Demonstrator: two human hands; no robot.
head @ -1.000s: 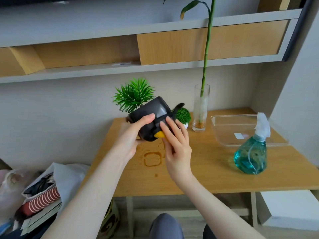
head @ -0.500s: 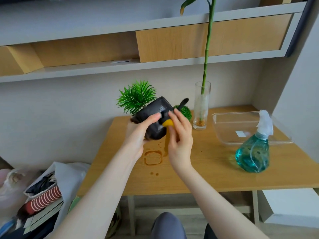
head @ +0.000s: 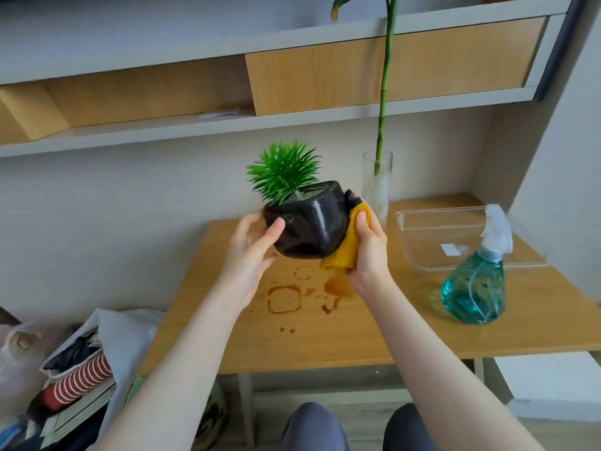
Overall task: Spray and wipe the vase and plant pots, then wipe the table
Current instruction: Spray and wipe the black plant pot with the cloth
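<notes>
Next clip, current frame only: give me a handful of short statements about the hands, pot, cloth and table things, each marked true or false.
1. The black pot is held up off the table. True.
2. The right hand presses a yellow cloth against the pot. True.
3. The spray bottle is in the left hand. False: it stands on the table, right of the hands; the left hand holds the pot.
4. The tabletop is dry. False: wet marks lie under the pot.
5. The glass vase holds a green stem. True.
</notes>
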